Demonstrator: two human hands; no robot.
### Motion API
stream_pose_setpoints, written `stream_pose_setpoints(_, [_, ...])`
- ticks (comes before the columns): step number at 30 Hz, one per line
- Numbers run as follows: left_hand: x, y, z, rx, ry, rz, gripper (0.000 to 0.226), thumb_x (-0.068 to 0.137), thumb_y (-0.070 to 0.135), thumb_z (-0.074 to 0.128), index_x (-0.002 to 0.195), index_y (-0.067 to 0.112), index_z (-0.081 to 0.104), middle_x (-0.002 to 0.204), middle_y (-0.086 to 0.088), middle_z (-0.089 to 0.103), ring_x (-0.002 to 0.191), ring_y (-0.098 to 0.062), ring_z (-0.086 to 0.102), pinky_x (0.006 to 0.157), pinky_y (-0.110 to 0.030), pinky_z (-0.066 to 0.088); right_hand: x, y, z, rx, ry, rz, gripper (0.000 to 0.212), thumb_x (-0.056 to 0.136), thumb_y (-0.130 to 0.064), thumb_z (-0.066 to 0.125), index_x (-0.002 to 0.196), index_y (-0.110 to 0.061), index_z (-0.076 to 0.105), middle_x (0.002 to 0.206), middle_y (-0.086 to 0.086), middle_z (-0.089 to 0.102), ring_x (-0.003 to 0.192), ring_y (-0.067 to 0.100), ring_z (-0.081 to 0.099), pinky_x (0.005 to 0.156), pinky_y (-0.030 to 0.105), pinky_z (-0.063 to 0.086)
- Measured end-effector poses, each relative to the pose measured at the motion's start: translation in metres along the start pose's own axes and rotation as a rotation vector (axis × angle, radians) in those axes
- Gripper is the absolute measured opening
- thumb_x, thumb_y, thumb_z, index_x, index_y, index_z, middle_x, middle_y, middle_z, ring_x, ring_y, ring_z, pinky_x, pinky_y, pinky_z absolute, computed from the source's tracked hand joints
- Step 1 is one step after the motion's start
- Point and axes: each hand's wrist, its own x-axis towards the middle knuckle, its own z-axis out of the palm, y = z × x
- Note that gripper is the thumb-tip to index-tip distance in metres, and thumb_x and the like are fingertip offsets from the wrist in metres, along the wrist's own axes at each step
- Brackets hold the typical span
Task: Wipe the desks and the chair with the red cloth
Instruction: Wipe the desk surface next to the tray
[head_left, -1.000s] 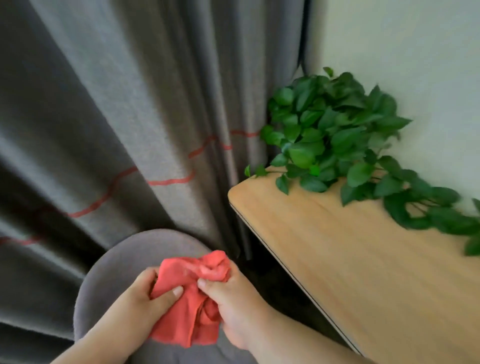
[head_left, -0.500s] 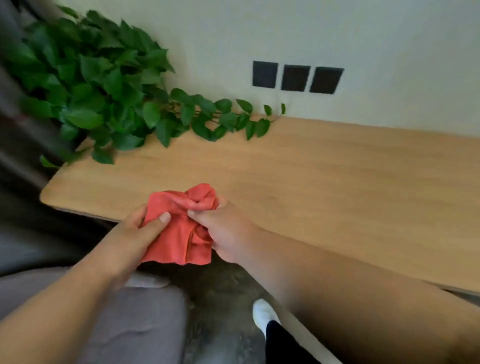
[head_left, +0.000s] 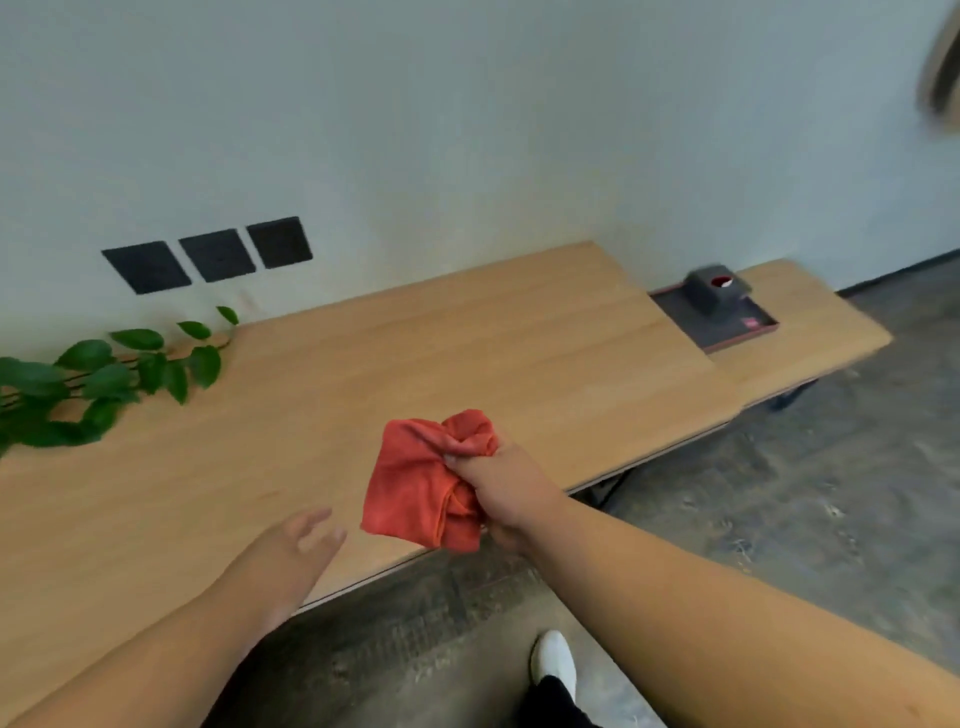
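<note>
My right hand (head_left: 501, 488) grips the bunched red cloth (head_left: 423, 483) just above the front edge of the long wooden desk (head_left: 441, 353). The cloth hangs down from my fist over the desk top. My left hand (head_left: 296, 545) is off the cloth, fingers loosely apart, hovering over the desk's front edge to the left of it. A second, lower wooden desk (head_left: 826, 332) adjoins at the far right. The chair is out of view.
A trailing green plant (head_left: 98, 379) lies on the desk's left end. A dark tray (head_left: 727, 325) with a small dark box (head_left: 711, 286) sits where the two desks meet. Three black wall sockets (head_left: 213, 254) are above the desk. My white-socked foot (head_left: 553, 660) stands on the grey floor.
The view has swung right from the curtain, chair and plant to the desk. My left hand has let go of the cloth; my right hand alone holds it over the desk.
</note>
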Motion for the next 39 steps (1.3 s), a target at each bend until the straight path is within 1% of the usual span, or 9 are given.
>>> stream_pose_setpoints(10, [0.174,0.148,0.143,0.564,0.015,0.309,0.066,0.091,0.056,0.05,0.149,0.029,0.032,0.156,-0.002,0.032,0.142,-0.018,0.032,0.112,-0.033,0.03,0.099,-0.025,-0.179,-0.003,0.239,0.066,0.028,0.072,-0.011,0.071,0.093,-0.029,0.074,0.099,0.01,0.076,0.096,0.028,0.072,0.091,0.051,0.056])
stream_pose_setpoints(15, [0.27,0.207,0.183,0.646,0.113,0.415,0.063,0.093,0.057,0.044,0.149,0.029,0.034,0.158,-0.004,0.03,0.142,-0.02,0.032,0.114,-0.034,0.03,0.149,-0.035,-0.241,0.077,0.297,-0.009,0.024,0.082,0.002,0.069,0.103,-0.007,0.069,0.102,0.018,0.074,0.094,0.026,0.071,0.086,0.04,0.058])
stream_pose_setpoints(20, [0.316,0.222,0.21,0.659,0.278,0.277,0.067,0.091,0.062,0.035,0.151,0.034,0.025,0.162,0.0,0.02,0.149,-0.02,0.015,0.118,-0.04,0.013,0.198,-0.038,-0.281,0.136,0.323,-0.068,0.026,0.086,0.011,0.064,0.109,-0.001,0.065,0.099,0.018,0.075,0.092,0.027,0.072,0.08,0.036,0.058])
stream_pose_setpoints(22, [0.321,0.22,0.216,0.657,0.329,0.27,0.067,0.089,0.064,0.036,0.15,0.038,0.027,0.162,0.003,0.022,0.149,-0.018,0.015,0.117,-0.042,0.013,0.218,-0.042,-0.296,0.028,0.368,-0.066,0.025,0.086,0.006,0.066,0.107,-0.008,0.067,0.099,0.014,0.076,0.095,0.027,0.072,0.084,0.036,0.058])
stream_pose_setpoints(26, [0.324,0.22,0.214,0.652,0.299,0.189,0.072,0.087,0.07,0.028,0.152,0.042,0.013,0.165,0.004,0.006,0.15,-0.019,0.002,0.118,-0.047,0.009,0.244,-0.048,-0.314,-0.566,0.485,-0.018,0.028,0.082,-0.018,0.074,0.103,-0.03,0.061,0.097,-0.012,0.069,0.096,0.01,0.066,0.068,0.004,0.042])
stream_pose_setpoints(27, [0.324,0.22,0.214,0.645,0.304,0.175,0.073,0.087,0.07,0.027,0.152,0.041,0.012,0.165,0.003,0.004,0.15,-0.019,0.001,0.118,-0.048,0.008,0.247,-0.052,-0.315,-0.651,0.516,-0.048,0.037,0.08,-0.022,0.076,0.109,-0.035,0.056,0.106,-0.015,0.065,0.104,0.007,0.062,0.074,0.002,0.04])
stream_pose_setpoints(31, [0.325,0.22,0.213,0.655,0.298,0.163,0.075,0.085,0.072,0.025,0.152,0.04,0.013,0.165,0.002,0.004,0.15,-0.02,0.0,0.118,-0.05,0.009,0.256,-0.057,-0.307,-1.099,0.731,-0.174,0.079,0.075,-0.061,0.062,0.144,-0.038,0.032,0.155,-0.001,0.031,0.144,0.019,0.025,0.119,0.036,0.02])
stream_pose_setpoints(34, [0.327,0.219,0.215,0.667,0.27,0.161,0.076,0.085,0.072,0.021,0.153,0.039,0.011,0.165,0.001,0.002,0.15,-0.019,-0.002,0.118,-0.05,0.009,0.266,-0.05,-0.28,-1.205,0.734,-0.23,0.075,0.076,-0.071,0.04,0.144,-0.044,0.023,0.164,-0.001,0.015,0.15,0.019,0.002,0.119,0.047,0.001])
stream_pose_setpoints(39, [0.33,0.215,0.215,0.701,0.276,0.141,0.08,0.082,0.073,0.012,0.153,0.038,0.006,0.165,0.002,-0.001,0.15,-0.02,-0.005,0.119,-0.051,0.006,0.278,-0.004,-0.259,-1.457,0.572,-0.038,0.084,0.082,-0.076,0.026,0.154,-0.035,0.016,0.167,0.007,0.001,0.151,0.028,-0.01,0.118,0.056,-0.01])
